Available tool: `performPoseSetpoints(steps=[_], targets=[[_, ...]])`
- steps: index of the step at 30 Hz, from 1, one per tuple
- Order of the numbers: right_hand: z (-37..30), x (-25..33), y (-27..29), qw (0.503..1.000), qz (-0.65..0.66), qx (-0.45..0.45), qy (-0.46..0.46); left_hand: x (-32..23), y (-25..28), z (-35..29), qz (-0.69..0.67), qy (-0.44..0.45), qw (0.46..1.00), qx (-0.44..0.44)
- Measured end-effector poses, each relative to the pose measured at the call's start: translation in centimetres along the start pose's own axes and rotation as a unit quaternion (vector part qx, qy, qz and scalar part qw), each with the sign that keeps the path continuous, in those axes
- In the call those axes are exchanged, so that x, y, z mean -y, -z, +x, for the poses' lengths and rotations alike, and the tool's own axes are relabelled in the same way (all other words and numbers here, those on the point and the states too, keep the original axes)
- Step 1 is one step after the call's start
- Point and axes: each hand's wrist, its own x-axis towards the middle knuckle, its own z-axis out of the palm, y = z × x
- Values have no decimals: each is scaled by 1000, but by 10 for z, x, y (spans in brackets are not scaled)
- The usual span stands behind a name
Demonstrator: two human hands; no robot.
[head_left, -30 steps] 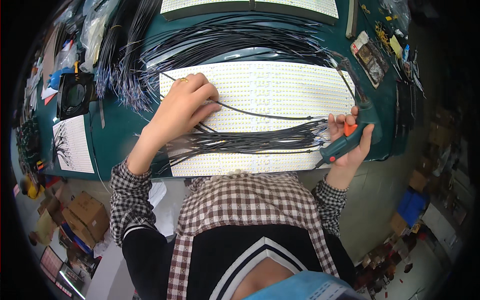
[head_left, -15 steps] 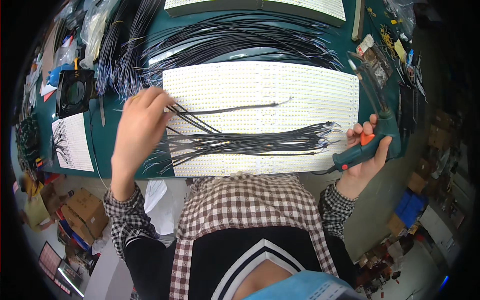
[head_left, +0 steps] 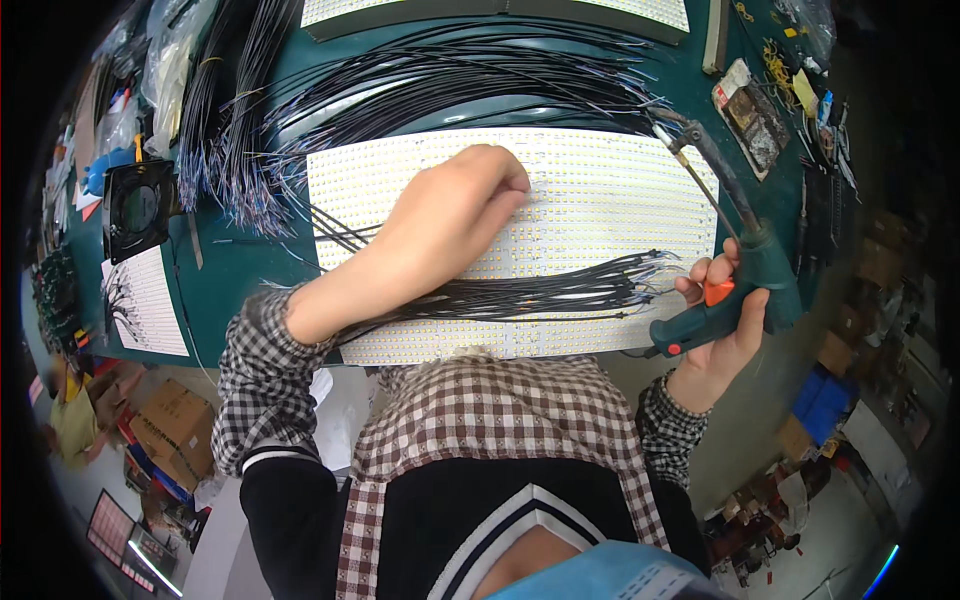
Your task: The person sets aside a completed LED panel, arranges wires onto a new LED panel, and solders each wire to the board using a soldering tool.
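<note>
My left hand (head_left: pixel 450 212) reaches over the white LED panel (head_left: pixel 610 190), thumb and fingers pinched together. A single black cable (head_left: pixel 350 233) runs beneath this hand, and its right end is hidden at my fingertips. Below lies a bundle of black cables (head_left: pixel 560 295) with stripped ends, partly covered by my left forearm. At the panel's right edge, my right hand (head_left: pixel 725 335) is closed round a dark green soldering gun (head_left: pixel 770 265) with a red trigger. The gun's tip (head_left: pixel 662 135) points up and left, over the panel's upper right corner.
Large bundles of black cables (head_left: pixel 460 75) lie behind the panel and at the far left. More LED panels (head_left: pixel 580 15) are stacked at the back. A soldering tray (head_left: pixel 748 115) sits at the right; a black fan (head_left: pixel 138 205) and a small wired panel (head_left: pixel 150 300) are at the left.
My left hand has moved right, from the panel's left edge to its middle, over the single cable. The soldering gun has tilted left, bringing its tip over the panel's corner.
</note>
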Motion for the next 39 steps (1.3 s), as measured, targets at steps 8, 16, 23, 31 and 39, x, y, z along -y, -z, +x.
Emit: performPoseSetpoints(steps=[8,16,23,31,39], targets=[[13,-11,-10,998,-3,39,-43,27,15,9,-61,70,996,-14],[10,-15,-10,998,-21,24,-57,26,21,15,13,56,998,-39],[9,-18,-13,998,-22,-11,-58,34,22,16,-24,59,997,-31],[7,-17,-18,996,-59,-26,-54,24,21,19,45,-21,997,-54],[2,-16,-19,996,-64,-42,-53,30,21,18,37,-3,998,-43]])
